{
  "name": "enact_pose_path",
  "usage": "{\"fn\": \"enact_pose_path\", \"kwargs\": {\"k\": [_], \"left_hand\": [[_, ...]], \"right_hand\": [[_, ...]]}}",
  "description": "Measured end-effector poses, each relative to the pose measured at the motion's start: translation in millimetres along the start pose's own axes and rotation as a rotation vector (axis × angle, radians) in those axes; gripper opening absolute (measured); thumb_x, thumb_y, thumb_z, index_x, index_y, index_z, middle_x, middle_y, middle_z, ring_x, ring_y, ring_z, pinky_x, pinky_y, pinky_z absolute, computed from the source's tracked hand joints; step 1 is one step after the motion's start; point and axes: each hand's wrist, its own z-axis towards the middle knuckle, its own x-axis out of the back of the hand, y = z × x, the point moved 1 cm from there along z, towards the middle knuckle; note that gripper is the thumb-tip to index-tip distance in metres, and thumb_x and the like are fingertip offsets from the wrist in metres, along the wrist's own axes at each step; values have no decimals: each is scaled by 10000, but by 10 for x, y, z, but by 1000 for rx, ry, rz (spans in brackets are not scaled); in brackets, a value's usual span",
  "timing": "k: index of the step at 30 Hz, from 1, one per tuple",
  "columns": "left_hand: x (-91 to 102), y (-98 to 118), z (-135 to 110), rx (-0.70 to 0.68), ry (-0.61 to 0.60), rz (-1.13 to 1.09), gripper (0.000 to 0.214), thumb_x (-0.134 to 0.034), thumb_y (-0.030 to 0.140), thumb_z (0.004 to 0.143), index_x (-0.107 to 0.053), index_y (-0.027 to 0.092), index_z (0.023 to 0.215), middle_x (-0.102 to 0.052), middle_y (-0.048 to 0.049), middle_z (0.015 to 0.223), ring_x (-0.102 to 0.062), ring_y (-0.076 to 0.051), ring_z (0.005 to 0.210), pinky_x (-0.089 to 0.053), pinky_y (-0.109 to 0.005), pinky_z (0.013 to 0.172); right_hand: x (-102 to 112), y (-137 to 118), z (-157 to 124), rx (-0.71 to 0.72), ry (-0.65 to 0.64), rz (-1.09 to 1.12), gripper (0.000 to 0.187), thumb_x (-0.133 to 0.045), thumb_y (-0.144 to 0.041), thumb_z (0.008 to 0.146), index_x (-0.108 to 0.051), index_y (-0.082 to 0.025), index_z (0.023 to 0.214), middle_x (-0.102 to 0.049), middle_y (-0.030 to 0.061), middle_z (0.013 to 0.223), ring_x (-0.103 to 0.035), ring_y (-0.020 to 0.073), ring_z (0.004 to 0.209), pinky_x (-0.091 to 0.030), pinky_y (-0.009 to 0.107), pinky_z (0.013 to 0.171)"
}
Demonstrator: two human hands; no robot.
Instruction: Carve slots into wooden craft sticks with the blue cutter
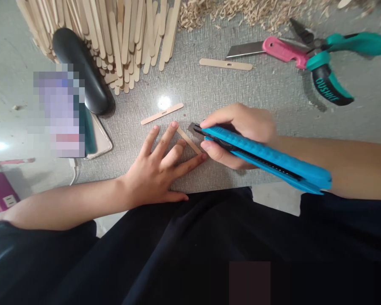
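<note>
A popsicle stick (189, 140) lies slantwise on the table under my left hand (160, 163). That hand is spread flat, with a fingertip pressing each end of the stick. In my right hand (241, 123) is a blue utility knife (266, 152), its short blade out and just above the table, apart from the stick. Beyond my left fingertips rests another popsicle stick (162, 114) with a small slot at its middle. A third slotted stick (226, 64) lies farther off, near a pink-handled knife (284, 50).
Many popsicle sticks (127, 38) are heaped at the back left, beside wood shavings (241, 12). Teal-handled pliers (332, 82) touch the pink knife at the right. A black oblong case (82, 72) and a phone (97, 137) with a cable sit at the left.
</note>
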Motion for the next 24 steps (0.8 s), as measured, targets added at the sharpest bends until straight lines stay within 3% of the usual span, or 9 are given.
{"fn": "enact_pose_path", "kwargs": {"k": [4, 8, 11, 13, 15, 16, 18, 20, 24], "left_hand": [[22, 0, 4, 4, -15, -4, 1311, -881, 929, 811, -403, 321, 1870, -635, -179, 1638, -464, -613, 1731, -360, -797, 1415], [21, -3, 12, -3, -4, -10, 1284, -877, 939, 806, -451, 311, 1841, -661, -174, 1603, -482, -618, 1714, -378, -801, 1396], [-2, -21, 36, 5, 103, -3, 965, -791, 816, 988, -551, 288, 1759, -728, -160, 1472, -576, -545, 1657, -450, -736, 1346], [-11, -54, 66, 22, 242, 12, 582, -732, 521, 1131, -648, 215, 1620, -776, -141, 1325, -699, -424, 1527, -568, -572, 1203], [-10, -104, 101, 46, 362, 20, 313, -687, 234, 1146, -704, 151, 1448, -789, -103, 1170, -785, -296, 1288, -595, -416, 977], [-6, -131, 119, 56, 397, 26, 254, -683, 174, 1134, -718, 142, 1383, -781, -86, 1117, -782, -256, 1152, -565, -383, 879], [3, -184, 150, 71, 437, 59, 143, -704, 158, 1108, -739, 160, 1247, -762, -69, 1065, -698, -225, 962, -485, -382, 775], [9, -225, 168, 90, 462, 94, 4, -716, 191, 1094, -720, 190, 1094, -754, -75, 1048, -612, -235, 906, -426, -406, 751], [-8, -260, 180, 122, 404, 52, 120, -644, 211, 1135, -647, 215, 1015, -765, -98, 1057, -583, -263, 960, -448, -419, 797]], "right_hand": [[-18, 38, 18, 24, 71, -22, 231, -719, -405, 1171, -728, -279, 1365, -783, -71, 846, -770, 128, 687, -611, 265, 662], [-65, 110, -4, 15, 100, -65, 292, -756, -450, 1160, -767, -335, 1428, -760, -80, 786, -752, 134, 658, -645, 274, 685], [-81, 141, -13, 14, 139, -56, 315, -751, -360, 1148, -771, -353, 1463, -751, -91, 763, -735, 132, 638, -690, 277, 750], [-77, 146, -12, 29, 138, -46, 323, -744, -333, 1147, -765, -345, 1470, -765, -88, 776, -737, 126, 639, -687, 262, 741], [-65, 149, -14, 32, 118, -62, 303, -736, -367, 1159, -762, -337, 1460, -768, -80, 777, -743, 129, 649, -671, 253, 705], [-58, 153, -20, 25, 105, -76, 289, -721, -398, 1172, -763, -333, 1450, -761, -77, 770, -739, 133, 649, -664, 257, 690], [-47, 169, -43, 11, 67, -90, 297, -675, -450, 1196, -763, -325, 1451, -745, -70, 759, -716, 141, 631, -655, 275, 674], [-36, 194, -75, 9, 24, -86, 313, -645, -446, 1208, -758, -323, 1473, -727, -71, 750, -697, 147, 607, -630, 289, 649], [-12, 242, -111, -6, -70, -56, 359, -759, -442, 1148, -755, -363, 1498, -795, -69, 829, -786, 170, 697, -583, 293, 652]]}}
